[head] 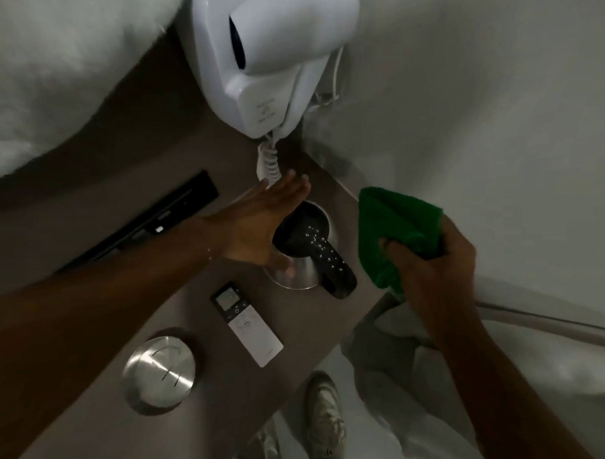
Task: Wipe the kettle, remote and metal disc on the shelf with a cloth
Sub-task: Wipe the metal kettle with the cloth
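Observation:
A steel kettle (301, 275) with a black lid and handle stands near the right end of the brown shelf (106, 438). My left hand (259, 220) reaches over its left side, fingers stretched flat and apart, thumb low against the kettle's body. To the right of the kettle, my right hand (429, 262) is closed on a bunched green cloth (397, 222), which is held clear of the kettle. A white remote (248, 325) with a small screen lies in front of the kettle. The round metal disc (158, 373) sits at the shelf's front left.
A white wall-mounted hair dryer (271, 55) hangs above the kettle, its coiled cord (268, 162) dropping behind my left hand. A black bar (150, 221) lies at the shelf's back left. White walls close in on the right. My shoes (323, 421) show below the shelf edge.

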